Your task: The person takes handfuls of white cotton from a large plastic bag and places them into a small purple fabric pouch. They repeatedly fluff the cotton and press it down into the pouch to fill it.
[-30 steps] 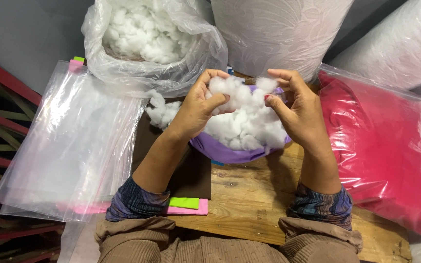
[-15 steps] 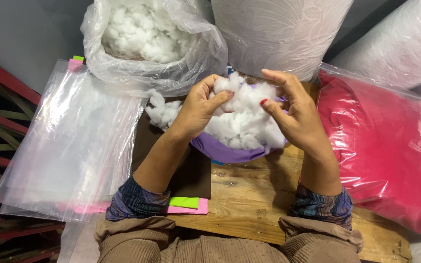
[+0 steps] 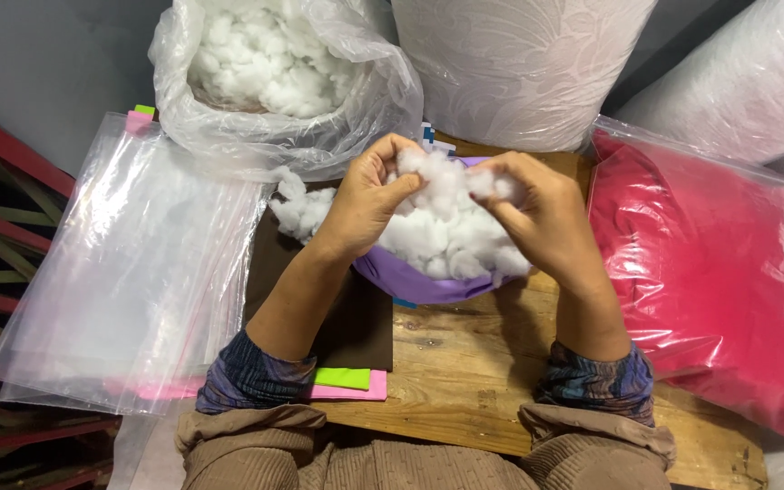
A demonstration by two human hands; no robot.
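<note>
Wooden bench (image 3: 465, 363) under head view. Left hand (image 3: 367, 207) and right hand (image 3: 537, 213), each grip pinched closed on white stuffing (image 3: 437, 231) heaped in purple fabric cover (image 3: 419, 286) (mid-bench). Clear bag of stuffing (image 3: 274, 73) behind; red bagged cushion (image 3: 700, 272) right.

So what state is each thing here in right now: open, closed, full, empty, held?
Left hand: closed on white fluffy stuffing.
Right hand: pinching the same stuffing.
Purple fabric cover: open, stuffing heaped in it.
Large clear plastic bag of stuffing: open at the top, well filled.
Flat clear plastic bags: empty, stacked.
Red cushion in clear plastic bag: stuffed and bagged.
</note>
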